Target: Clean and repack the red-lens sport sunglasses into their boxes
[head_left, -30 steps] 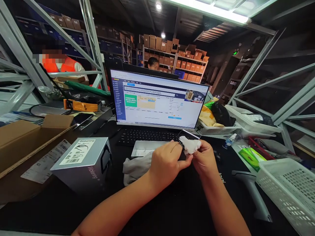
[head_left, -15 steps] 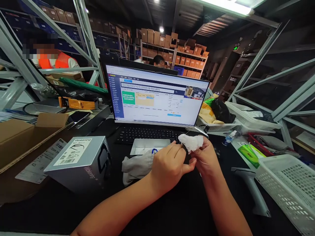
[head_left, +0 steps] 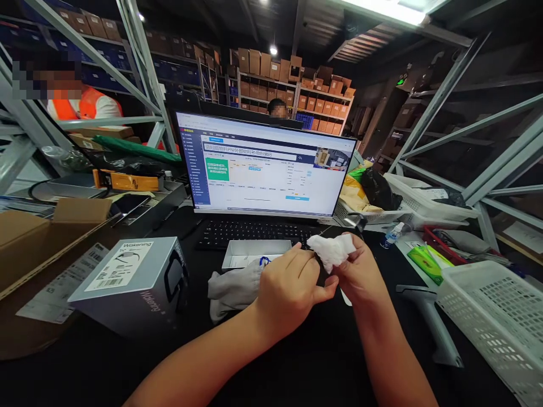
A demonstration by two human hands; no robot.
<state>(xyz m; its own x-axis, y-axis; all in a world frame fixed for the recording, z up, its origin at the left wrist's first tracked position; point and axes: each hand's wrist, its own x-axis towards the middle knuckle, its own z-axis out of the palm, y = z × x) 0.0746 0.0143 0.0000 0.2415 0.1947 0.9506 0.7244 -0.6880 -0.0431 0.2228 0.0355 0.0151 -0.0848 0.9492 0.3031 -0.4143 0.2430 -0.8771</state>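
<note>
Pinching a crumpled white wad (soft, creased, like tissue or thin cloth), the right hand is closed around it with thumb and fingers gathered tight. It is held just above the matte black desk surface, in front of the flat dark keyboard. The left hand is curled narrow against it, fingertips meeting the wad's near edge. Whatever slim thing lies pinched between the two hands is mostly hidden. Just left of the left hand a limp grey cloth lies rumpled, touching a shallow rectangular white tray. Further left stands a smooth grey carton with a printed label on top. To the right, well apart, sit a perforated white plastic basket and a grey pistol-shaped scanner. A glossy flat monitor glows behind the keyboard.
</note>
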